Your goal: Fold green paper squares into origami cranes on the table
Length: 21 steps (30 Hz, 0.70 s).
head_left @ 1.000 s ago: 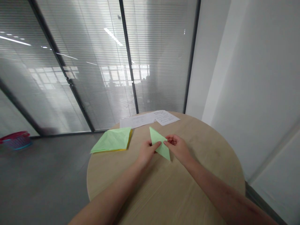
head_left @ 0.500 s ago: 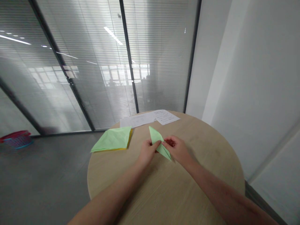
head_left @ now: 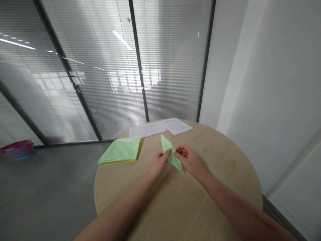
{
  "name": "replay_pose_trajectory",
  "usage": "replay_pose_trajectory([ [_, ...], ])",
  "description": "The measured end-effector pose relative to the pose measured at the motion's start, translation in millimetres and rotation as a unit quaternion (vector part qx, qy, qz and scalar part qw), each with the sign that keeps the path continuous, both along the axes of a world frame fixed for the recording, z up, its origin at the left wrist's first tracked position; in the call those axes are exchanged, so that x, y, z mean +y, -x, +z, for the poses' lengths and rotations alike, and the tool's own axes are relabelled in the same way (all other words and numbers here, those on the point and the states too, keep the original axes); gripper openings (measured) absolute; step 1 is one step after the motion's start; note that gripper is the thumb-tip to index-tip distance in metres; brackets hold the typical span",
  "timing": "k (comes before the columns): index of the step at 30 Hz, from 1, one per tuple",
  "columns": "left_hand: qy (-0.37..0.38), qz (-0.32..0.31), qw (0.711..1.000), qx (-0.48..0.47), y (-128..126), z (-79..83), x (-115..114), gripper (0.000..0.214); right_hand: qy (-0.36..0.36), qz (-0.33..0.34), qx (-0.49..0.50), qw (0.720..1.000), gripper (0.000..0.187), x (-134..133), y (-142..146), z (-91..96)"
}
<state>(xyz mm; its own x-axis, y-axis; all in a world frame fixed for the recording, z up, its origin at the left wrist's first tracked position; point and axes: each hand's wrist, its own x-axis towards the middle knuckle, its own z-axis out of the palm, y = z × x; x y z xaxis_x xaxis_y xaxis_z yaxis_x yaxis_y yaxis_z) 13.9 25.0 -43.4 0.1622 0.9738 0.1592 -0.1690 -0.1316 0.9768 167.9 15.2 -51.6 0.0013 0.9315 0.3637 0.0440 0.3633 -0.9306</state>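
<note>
A folded light-green paper (head_left: 169, 149), a narrow pointed shape, lies tilted over the middle of the round wooden table (head_left: 220, 174). My left hand (head_left: 157, 164) pinches its left edge with thumb and fingers. My right hand (head_left: 188, 159) pinches the right edge, fingers curled. Both hands meet near the paper's middle, and its far tip points away from me.
A stack of green and yellow paper sheets (head_left: 121, 150) lies at the table's left rim. White printed sheets (head_left: 160, 127) rest at the far edge. Glass partitions with blinds stand behind. A red and blue basket (head_left: 17, 149) sits on the grey floor at left.
The folded green paper has become narrower as its sides came together between my hands. Both hands stayed in nearly the same place.
</note>
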Motion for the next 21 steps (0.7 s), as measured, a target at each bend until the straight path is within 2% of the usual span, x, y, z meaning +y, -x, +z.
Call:
replay_pose_trajectory([
  [3, 0.020, -0.008, 1.000, -0.022, -1.0, 0.3, 0.4, 0.042, 0.040, 0.034, 0.015, 0.999, 0.031, 1.3, 1.7, -2.6],
  [6, 0.035, -0.006, 0.999, -0.032, -2.0, 1.5, -0.5, 0.043, 0.062, 0.031, 0.024, 0.997, 0.033, 2.7, 1.4, -3.0],
  [10, 0.025, -0.014, 0.999, -0.029, -3.1, 4.3, -4.0, 0.045, 0.037, 0.025, -0.010, 0.999, 0.033, 2.2, 0.5, -0.5],
  [16, 0.010, -0.019, 1.000, -0.018, -4.4, 3.3, -5.5, 0.047, 0.001, -0.002, -0.102, 0.995, 0.043, -3.1, 0.5, 3.8],
  [21, -0.029, -0.009, 1.000, 0.008, -2.0, 4.5, -3.5, 0.036, -0.004, 0.001, -0.126, 0.992, 0.039, -5.4, 0.1, 6.6],
])
